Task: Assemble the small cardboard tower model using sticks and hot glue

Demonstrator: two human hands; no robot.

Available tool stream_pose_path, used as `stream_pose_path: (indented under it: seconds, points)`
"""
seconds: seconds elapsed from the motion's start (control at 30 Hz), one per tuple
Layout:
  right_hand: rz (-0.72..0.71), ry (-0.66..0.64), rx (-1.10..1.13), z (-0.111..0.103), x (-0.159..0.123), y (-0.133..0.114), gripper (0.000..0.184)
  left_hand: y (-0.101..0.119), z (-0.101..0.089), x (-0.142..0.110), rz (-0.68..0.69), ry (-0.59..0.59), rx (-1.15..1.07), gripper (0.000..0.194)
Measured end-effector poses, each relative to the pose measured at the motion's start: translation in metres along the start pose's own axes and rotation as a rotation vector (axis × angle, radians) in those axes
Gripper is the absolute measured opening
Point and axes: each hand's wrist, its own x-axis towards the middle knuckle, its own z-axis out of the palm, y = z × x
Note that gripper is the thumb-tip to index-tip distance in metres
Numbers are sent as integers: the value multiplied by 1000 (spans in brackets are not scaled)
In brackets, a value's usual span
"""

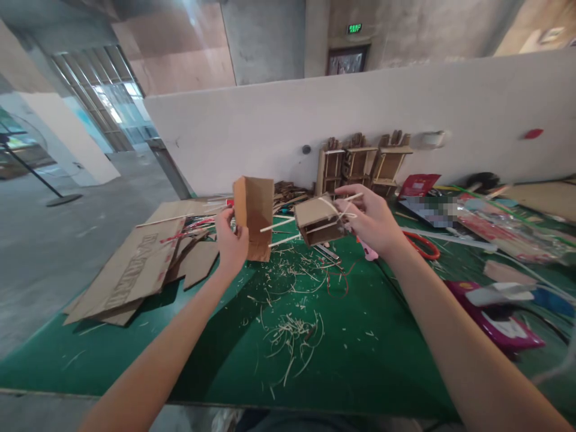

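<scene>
Pinching a box (315, 210) mid-frame, my right hand (365, 215) seemingly steadies its sticks (285, 240); my left hand (231, 240) grips upright cardboard (260, 204).

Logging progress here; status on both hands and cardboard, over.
Left hand holding folded cardboard; right hand holding cardboard box with pale sticks. Shavings scattered on green table below.

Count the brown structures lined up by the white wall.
3, side by side by the white wall: a left structure, a middle structure, and a right structure nearest the red packet. Any fully hidden ones can't be ruled out.
</scene>
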Motion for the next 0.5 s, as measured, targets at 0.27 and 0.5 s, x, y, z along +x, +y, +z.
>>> stream_pose_path:
  seconds: [0.27,0.5]
  points:
    - [-157,-327,-521,19,30,-47,31,32,6,-30,-85,-138,-282,61]
    - [-184,-404,-711,37,42,-55,29,57,-17,-26,400,-54,79,79]
